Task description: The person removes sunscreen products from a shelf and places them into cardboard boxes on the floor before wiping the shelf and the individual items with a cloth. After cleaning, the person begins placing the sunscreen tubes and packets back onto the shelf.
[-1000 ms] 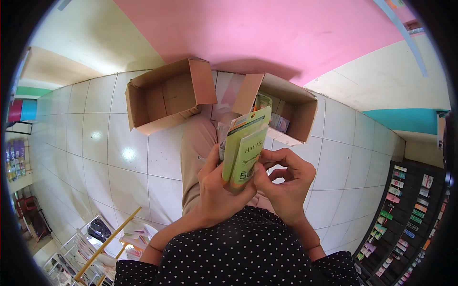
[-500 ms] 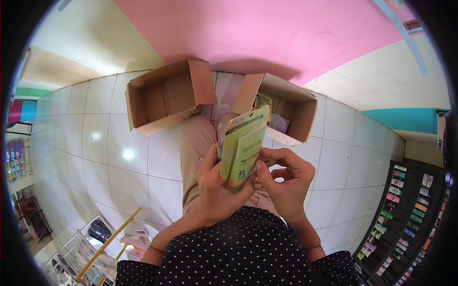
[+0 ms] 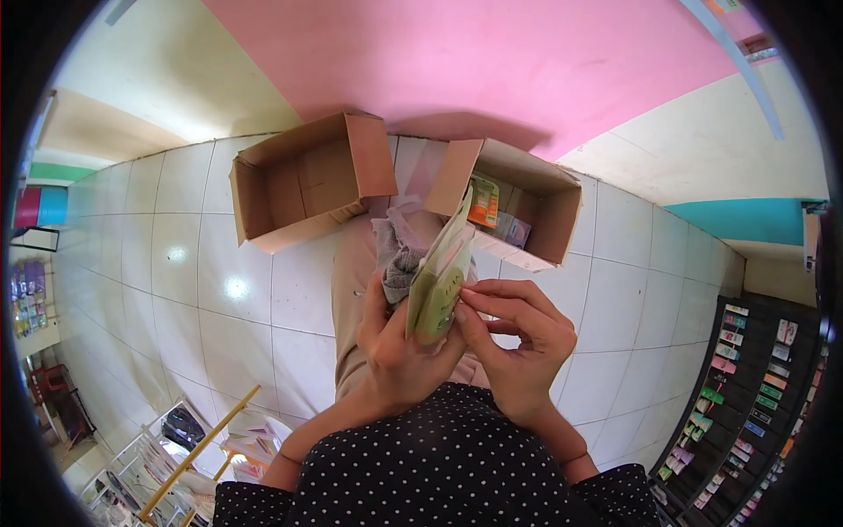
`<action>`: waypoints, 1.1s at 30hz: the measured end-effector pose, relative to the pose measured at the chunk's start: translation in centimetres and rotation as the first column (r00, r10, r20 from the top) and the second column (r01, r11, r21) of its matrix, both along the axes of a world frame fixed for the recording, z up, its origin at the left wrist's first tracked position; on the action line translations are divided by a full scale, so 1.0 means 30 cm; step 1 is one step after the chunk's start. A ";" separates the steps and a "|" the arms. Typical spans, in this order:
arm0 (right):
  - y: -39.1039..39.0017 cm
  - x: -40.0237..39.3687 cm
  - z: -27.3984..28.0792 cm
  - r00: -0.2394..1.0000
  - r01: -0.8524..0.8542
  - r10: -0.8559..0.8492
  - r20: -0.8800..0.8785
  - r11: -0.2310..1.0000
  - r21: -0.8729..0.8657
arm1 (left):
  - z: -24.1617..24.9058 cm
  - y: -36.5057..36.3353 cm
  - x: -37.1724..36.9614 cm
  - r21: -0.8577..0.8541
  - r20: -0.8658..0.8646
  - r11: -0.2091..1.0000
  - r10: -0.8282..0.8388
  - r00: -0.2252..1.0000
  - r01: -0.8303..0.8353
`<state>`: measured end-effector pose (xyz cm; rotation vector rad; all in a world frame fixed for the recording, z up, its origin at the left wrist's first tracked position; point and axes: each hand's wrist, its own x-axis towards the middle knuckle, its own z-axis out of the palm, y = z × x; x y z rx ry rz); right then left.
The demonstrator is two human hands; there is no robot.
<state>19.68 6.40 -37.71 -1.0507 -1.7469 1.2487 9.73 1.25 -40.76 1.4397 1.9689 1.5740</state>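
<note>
My left hand [image 3: 395,360] is closed around green cosmetic packets [image 3: 436,294], standing nearly edge-on above my lap. A crumpled grey cloth [image 3: 401,268] is bunched in the same hand, behind the packets. With thumb and fingertips pinched together, my right hand [image 3: 524,338] grips the right edge of the front packet. Exactly how many packets are stacked cannot be made out. Beyond them, an open cardboard box [image 3: 455,176] holds an orange-and-green package [image 3: 485,202] and some small clear packs [image 3: 514,230].
Another open cardboard box [image 3: 373,158] stands to the left on the white tiled floor [image 3: 237,290], near the pink wall [image 3: 492,61]. A black display rack [image 3: 746,404] with several small products is at the right. At lower left is a white rack [image 3: 132,465] beside a yellow bar [image 3: 202,448].
The packets have turned from showing their printed front to nearly edge-on. More of the grey cloth shows behind them. My right hand has stayed at the packets' right side.
</note>
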 end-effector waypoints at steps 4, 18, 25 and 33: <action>0.003 0.003 -0.006 1.000 -0.006 0.006 -0.026 1.000 -0.012 | 0.020 0.009 -0.008 0.019 -0.147 1.000 -0.018 0.989 0.021; 0.009 -0.008 0.009 0.998 0.012 -0.024 -0.063 0.983 -0.182 | -0.008 -0.002 -0.001 -0.020 0.067 1.000 -0.004 0.998 0.006; 0.010 -0.004 -0.004 0.996 0.028 -0.042 -0.084 0.986 -0.165 | -0.006 0.000 0.013 -0.008 0.081 1.000 -0.008 0.997 0.009; 0.013 0.002 0.002 0.994 0.033 -0.058 -0.091 0.965 -0.261 | -0.027 -0.017 -0.004 -0.071 0.189 0.987 -0.129 0.974 0.144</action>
